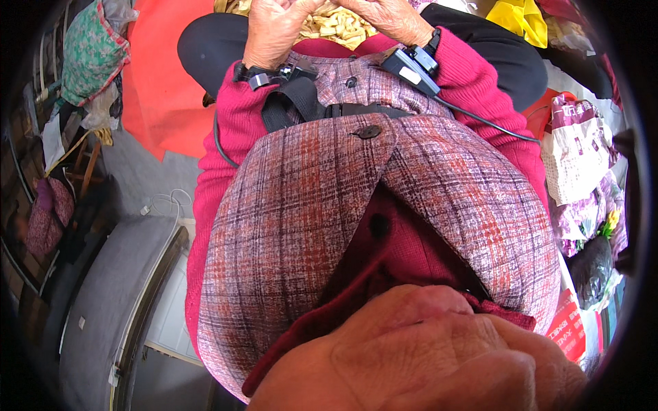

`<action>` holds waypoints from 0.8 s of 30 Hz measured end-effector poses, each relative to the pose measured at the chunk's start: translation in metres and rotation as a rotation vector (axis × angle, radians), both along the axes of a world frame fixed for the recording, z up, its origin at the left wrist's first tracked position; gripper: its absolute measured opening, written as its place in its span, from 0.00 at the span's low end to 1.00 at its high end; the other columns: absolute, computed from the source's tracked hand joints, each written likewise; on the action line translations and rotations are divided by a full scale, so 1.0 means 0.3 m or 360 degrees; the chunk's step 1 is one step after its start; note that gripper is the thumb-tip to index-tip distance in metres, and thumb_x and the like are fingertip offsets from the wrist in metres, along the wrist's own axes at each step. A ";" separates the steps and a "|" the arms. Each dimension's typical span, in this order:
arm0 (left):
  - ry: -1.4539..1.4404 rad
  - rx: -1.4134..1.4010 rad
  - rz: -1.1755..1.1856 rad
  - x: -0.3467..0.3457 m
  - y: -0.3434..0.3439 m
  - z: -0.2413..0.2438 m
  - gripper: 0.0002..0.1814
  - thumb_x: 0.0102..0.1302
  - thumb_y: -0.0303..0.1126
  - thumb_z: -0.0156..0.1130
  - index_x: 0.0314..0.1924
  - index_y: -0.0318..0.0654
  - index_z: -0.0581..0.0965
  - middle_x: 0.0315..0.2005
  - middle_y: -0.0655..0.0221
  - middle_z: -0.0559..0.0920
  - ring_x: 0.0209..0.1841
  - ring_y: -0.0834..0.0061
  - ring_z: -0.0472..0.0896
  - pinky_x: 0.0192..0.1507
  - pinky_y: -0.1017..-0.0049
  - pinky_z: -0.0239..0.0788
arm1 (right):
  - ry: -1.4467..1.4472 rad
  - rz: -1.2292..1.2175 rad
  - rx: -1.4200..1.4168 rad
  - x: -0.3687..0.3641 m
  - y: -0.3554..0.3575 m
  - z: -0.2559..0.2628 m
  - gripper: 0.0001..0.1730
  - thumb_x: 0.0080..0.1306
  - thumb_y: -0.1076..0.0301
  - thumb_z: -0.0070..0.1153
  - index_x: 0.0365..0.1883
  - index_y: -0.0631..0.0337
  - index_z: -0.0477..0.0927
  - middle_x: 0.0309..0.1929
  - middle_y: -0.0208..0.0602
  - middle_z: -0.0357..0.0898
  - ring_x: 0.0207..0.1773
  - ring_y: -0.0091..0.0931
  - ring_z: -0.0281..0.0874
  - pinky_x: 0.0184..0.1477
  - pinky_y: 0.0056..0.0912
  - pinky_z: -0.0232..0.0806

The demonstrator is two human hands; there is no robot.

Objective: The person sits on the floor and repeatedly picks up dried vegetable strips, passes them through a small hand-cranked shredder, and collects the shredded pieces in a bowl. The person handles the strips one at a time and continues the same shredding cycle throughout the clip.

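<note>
At the top edge of the head view my left hand [272,31] and my right hand [393,18] are close together, thumbs turned inward. The picture's edge cuts off most of their fingers, so any grip is hidden. Below and between them a heap of pale yellow, plaited-looking strips [339,25], perhaps dried plant fibre, lies in front of my lap. Black straps hold a small device [300,69] on my left wrist and another device [411,67] on my right wrist. Dark cables run from these along my sleeves.
An orange-red sheet [159,77] lies on the left, with a green floral fabric bundle [95,54] beside it. To the right are a yellow plastic bag [519,23], a white-and-purple printed bag [573,154] and a black plastic bag [591,272]. A white cord [177,198] trails on the grey floor.
</note>
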State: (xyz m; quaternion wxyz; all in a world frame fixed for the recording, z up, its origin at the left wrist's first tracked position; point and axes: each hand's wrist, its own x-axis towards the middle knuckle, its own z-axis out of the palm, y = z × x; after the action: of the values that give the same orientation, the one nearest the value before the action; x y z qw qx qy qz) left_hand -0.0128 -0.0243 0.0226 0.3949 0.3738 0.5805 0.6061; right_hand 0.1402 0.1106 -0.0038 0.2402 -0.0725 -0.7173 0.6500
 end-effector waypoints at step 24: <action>-0.1188 -0.0007 -0.0078 0.003 0.040 0.007 0.18 0.68 0.21 0.60 0.57 0.37 0.74 0.49 0.65 0.82 0.49 0.70 0.83 0.52 0.70 0.79 | -0.0140 -0.0260 0.0330 -0.031 -0.014 0.028 0.11 0.80 0.66 0.50 0.53 0.64 0.76 0.41 0.42 0.81 0.43 0.31 0.83 0.45 0.33 0.73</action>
State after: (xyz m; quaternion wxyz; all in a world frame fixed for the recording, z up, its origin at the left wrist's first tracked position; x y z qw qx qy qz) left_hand -0.0119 -0.0121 0.0247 0.5944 0.1401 0.3888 0.6899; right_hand 0.1309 0.1064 0.0045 0.2668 -0.1339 -0.7822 0.5468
